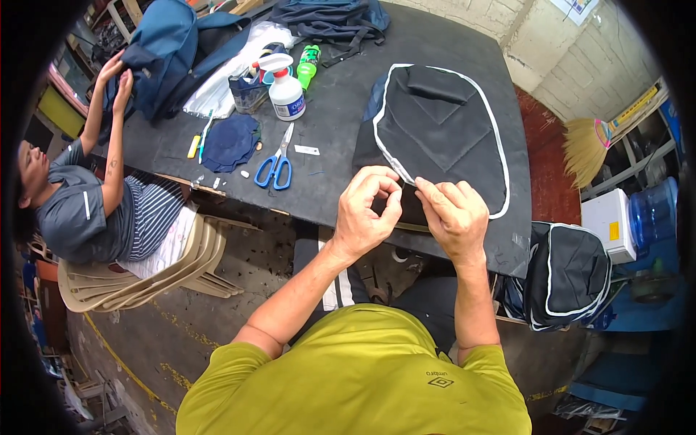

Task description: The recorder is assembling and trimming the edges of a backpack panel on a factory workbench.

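Note:
A black backpack (453,109) with white piping round its rim lies on the dark table in front of me. My left hand (368,212) is at its near left edge, fingers curled in a pinch by the piping; what the fingertips hold is too small to make out. Just to the right, my right hand (455,216) pinches the white piping (403,172) at the near edge between thumb and forefinger. Blue-handled scissors (275,167) lie half open to the left of my hands, beside a dark blue fabric piece (230,143).
A white spray bottle (287,98), a green bottle (308,67) and a yellow highlighter (193,146) are on the table. At the left, a seated co-worker (87,196) handles a blue bag (163,58). Another black bag (569,275) stands at right, below a straw broom (586,148).

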A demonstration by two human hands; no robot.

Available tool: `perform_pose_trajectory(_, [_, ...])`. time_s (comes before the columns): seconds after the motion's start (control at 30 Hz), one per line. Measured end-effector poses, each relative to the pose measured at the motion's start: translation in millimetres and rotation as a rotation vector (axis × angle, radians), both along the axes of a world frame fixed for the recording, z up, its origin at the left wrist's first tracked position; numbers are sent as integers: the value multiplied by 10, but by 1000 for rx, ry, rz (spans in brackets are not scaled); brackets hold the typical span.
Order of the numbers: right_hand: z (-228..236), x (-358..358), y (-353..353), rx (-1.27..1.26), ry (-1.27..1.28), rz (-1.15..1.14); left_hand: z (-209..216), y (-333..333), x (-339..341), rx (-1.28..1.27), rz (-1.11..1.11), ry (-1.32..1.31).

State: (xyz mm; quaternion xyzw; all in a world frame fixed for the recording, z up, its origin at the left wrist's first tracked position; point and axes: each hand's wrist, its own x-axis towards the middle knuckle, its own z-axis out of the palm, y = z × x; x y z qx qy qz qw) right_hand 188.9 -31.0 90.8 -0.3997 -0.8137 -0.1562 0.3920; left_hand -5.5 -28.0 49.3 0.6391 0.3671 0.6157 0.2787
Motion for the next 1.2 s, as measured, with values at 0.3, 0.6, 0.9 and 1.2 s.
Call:
perform_pose_trajectory(0.3, [119, -13, 38, -478, 498, 91, -57, 51, -4, -71, -45, -71])
perform_pose_trajectory(0.6, [-56, 15, 26, -194, 300, 3, -91, 20, 26, -21, -37, -82])
perform_pose_trajectory(0.9, [-24, -83, 88, -381, 397, 47, -217, 22, 85, -401, -128, -306])
perform_pose_trajectory(1.2, [-82, -44, -51, -372, 453, 60, -41, 78, 173, -346, 47, -40])
